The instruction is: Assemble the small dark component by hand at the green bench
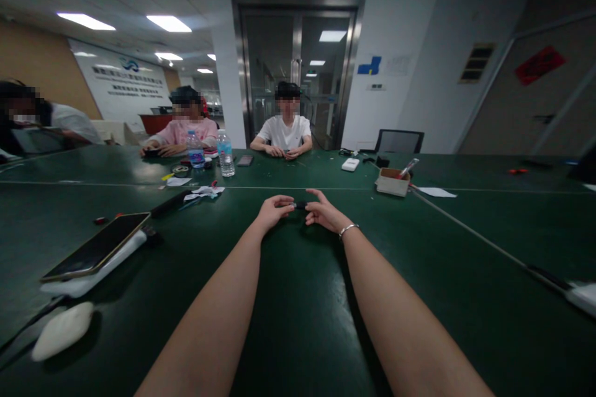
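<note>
Midway across the dark green tabletop, the left hand pinches a small black object by its left end; the right hand spreads its fingers at the right end, its grip impossible to tell. Farther right sits a tan open-topped box; far left, a clear plastic bottle; near left, a black-screened phone.

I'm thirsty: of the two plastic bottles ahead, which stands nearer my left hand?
The clear plastic bottle on the right of the pair; it also looks taller. The bluish plastic bottle stands farther left, farther from your left hand.
</note>
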{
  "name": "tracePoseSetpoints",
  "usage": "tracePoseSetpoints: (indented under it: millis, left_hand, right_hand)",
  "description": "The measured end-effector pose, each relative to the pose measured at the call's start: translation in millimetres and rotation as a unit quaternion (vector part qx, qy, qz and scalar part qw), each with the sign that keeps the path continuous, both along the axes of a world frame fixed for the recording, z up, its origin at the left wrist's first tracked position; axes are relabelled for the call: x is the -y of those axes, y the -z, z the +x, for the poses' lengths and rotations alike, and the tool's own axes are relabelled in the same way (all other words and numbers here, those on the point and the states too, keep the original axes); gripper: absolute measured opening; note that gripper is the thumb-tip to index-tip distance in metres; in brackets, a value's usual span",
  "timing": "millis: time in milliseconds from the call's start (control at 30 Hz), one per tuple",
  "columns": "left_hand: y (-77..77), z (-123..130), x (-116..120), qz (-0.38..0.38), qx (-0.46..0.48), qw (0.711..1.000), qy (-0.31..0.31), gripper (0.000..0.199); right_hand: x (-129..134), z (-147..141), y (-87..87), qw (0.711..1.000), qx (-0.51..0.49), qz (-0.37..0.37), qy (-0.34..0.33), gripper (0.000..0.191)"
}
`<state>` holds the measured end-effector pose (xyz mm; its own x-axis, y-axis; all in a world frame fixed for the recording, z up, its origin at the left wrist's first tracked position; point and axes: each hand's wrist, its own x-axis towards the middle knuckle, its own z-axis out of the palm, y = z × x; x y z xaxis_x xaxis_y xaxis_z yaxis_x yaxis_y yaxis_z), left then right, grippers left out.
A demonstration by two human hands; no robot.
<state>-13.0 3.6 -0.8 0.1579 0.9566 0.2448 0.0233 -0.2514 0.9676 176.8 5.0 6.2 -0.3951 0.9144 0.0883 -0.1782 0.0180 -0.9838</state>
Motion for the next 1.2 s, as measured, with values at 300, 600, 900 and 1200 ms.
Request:
tracePoseSetpoints:
  millis: [300, 600, 900, 1200]
  left_hand:
    - [0.5, -0.7, -0.2, 0.003, -0.007, 1.000, 0.009, 0.042]
    - [0.7, 0.4, -0.7, -0.004, -0.001, 1.000, 0.002, 0.041]
    - [0.7, 1.1, -0.7, -0.001, -0.011, 1.000, -0.003, 0.041]
    - [1.2, 1.4, -0.8, 0.000, -0.005, 1.000, -0.013, 0.039]
  right_hand:
    - [-0.6, -1.5, -0.6, 0.999, 0.032, -0.002, -0.007, 0.040]
    - [2.3, -5.1, -2.2, 0.999, 0.032, -0.030, 0.022, 0.027]
    - [3.6, -3.1, -2.7, 1.000, 0.001, -0.026, 0.013, 0.032]
    - [4.1, -4.1, -3.0, 0.999, 0.000, -0.032, 0.018, 0.030]
